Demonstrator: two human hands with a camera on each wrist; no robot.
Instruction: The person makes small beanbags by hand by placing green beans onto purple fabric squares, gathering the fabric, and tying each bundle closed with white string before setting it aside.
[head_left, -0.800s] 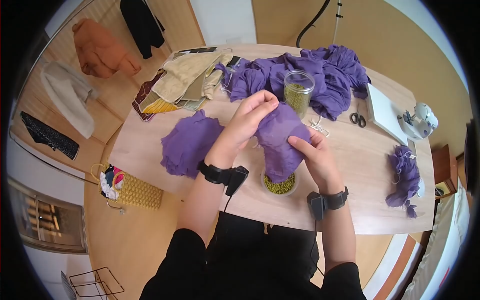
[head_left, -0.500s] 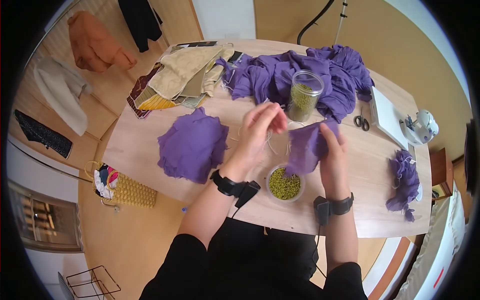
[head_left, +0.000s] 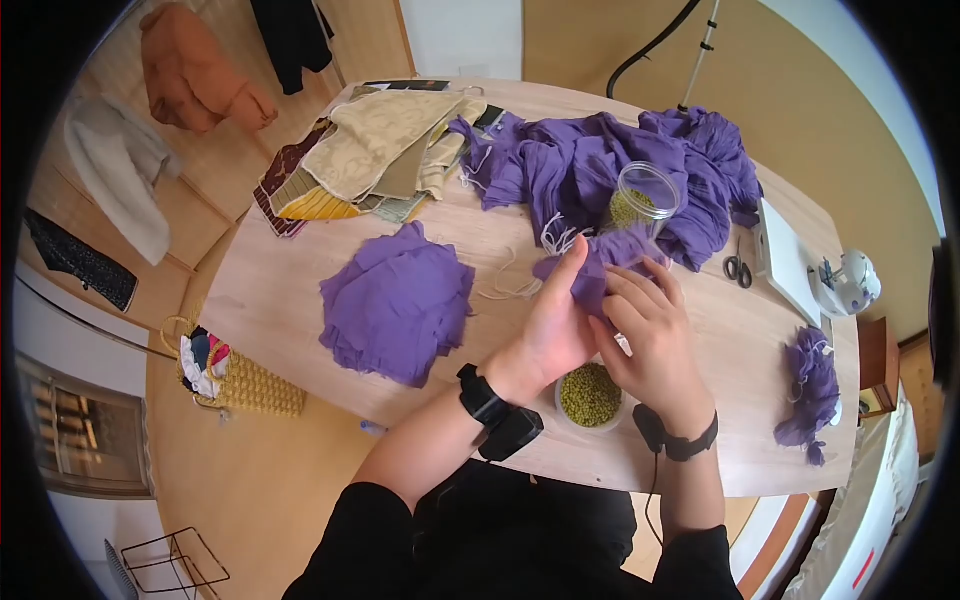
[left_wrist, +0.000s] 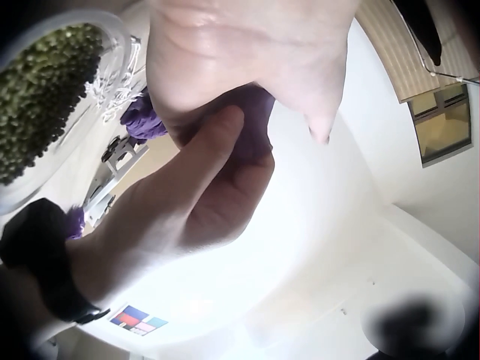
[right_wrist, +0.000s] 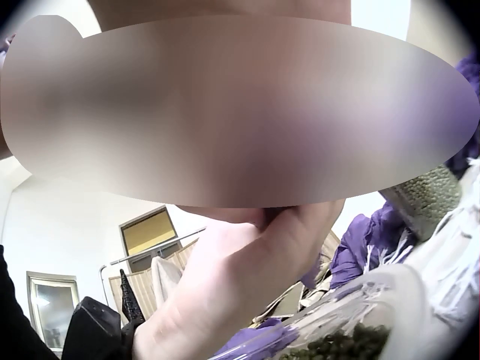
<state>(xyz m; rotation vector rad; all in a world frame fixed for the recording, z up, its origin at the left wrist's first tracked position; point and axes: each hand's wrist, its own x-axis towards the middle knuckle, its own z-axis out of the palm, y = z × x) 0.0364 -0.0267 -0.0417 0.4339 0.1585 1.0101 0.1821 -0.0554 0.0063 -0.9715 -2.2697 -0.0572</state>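
Observation:
A thin piece of purple cloth lies across my left hand, whose palm is turned up and whose thumb stands straight. The other left fingers are hidden behind the cloth and my right hand. My right thumb and fingers pinch the cloth against the left palm; the left wrist view shows the cloth between the two hands. Just below them stands a small clear tub of green beans. Behind the hands is a taller open plastic jar, partly filled with similar beans.
A stack of purple cloth pieces lies at left, patterned fabrics behind it. Crumpled purple fabric spreads across the back. White cords lie mid-table. Scissors, a white sewing machine and a purple bundle are at right.
Both hands held the cloth spread out at first. The left hand let go while the right kept it, and now the cloth rests over the upturned left palm with both hands together.

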